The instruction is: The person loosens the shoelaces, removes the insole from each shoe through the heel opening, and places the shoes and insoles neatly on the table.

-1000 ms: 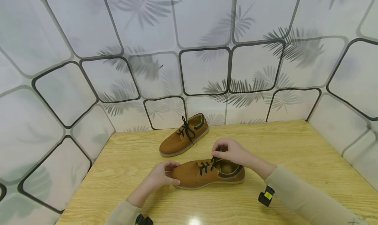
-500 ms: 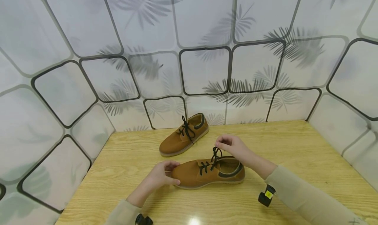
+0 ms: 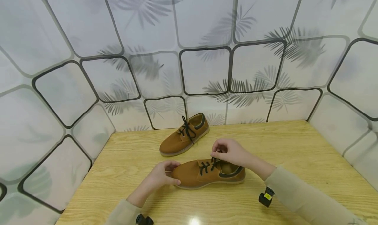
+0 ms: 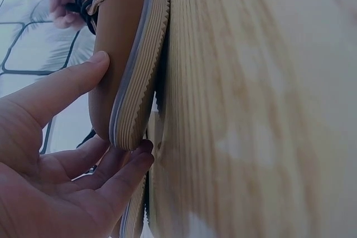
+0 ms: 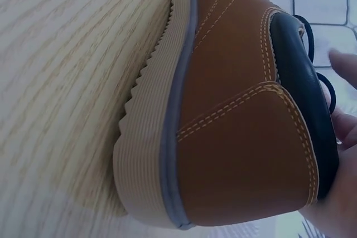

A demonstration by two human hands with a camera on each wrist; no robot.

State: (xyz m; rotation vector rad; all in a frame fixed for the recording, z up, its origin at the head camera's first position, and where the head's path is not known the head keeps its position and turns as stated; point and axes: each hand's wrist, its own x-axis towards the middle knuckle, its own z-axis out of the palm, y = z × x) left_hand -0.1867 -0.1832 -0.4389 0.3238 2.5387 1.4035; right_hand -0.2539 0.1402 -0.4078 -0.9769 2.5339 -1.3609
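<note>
A brown lace-up shoe [image 3: 189,175] lies sole down on the table, its toe to the left. My left hand [image 3: 159,175] holds the toe; in the left wrist view the thumb [image 4: 99,59] presses on the upper and the fingers reach around the tip beside the ribbed sole [image 4: 136,82]. Above the shoe's tongue, my right hand [image 3: 231,151] pinches the black shoelace [image 3: 203,168] between thumb and fingers. A dark loop of shoelace [image 5: 329,93] shows past the heel collar [image 5: 298,65] in the right wrist view. The fingertips on the lace are partly hidden there.
Behind stands the matching brown shoe [image 3: 174,145], its lace tied in a bow. Both are on a wood-grain table [image 3: 280,146]. Patterned panels [image 3: 206,71] enclose the back and both sides.
My right hand rose with the shoelace, lifting its loops, then came back down close to the shoe's opening. The left hand and both shoes stay in place.
</note>
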